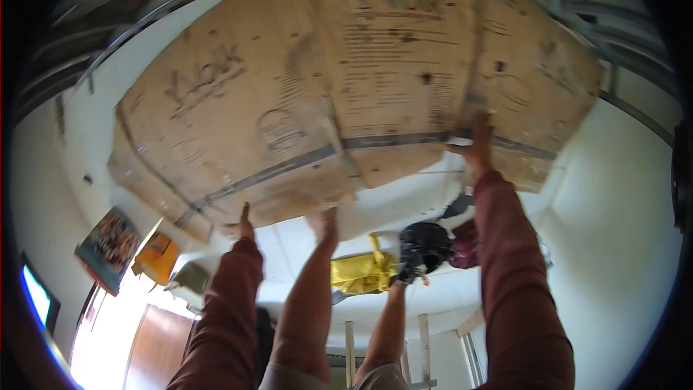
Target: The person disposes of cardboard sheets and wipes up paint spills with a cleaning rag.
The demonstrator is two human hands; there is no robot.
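A large brown board point(361, 79) with printed markings is held flat overhead against the metal ceiling frame. My left hand point(242, 225), in a maroon sleeve, presses up under the board's near left edge. Further right, my right hand point(478, 146) pushes up against the underside beside a grey strip point(390, 141) that runs across the board. Between my arms, a co-worker's bare hand point(325, 225) also props the near edge. The co-worker's other hand holds a black power tool point(422, 245) just below the board.
Grey metal ceiling channels point(577, 18) run above and around the board. Behind the co-worker's arms is a yellow bundle point(361, 273). A brown door point(155, 343), a colourful poster point(108, 247) and an orange box point(159, 256) are at the lower left, near a bright window.
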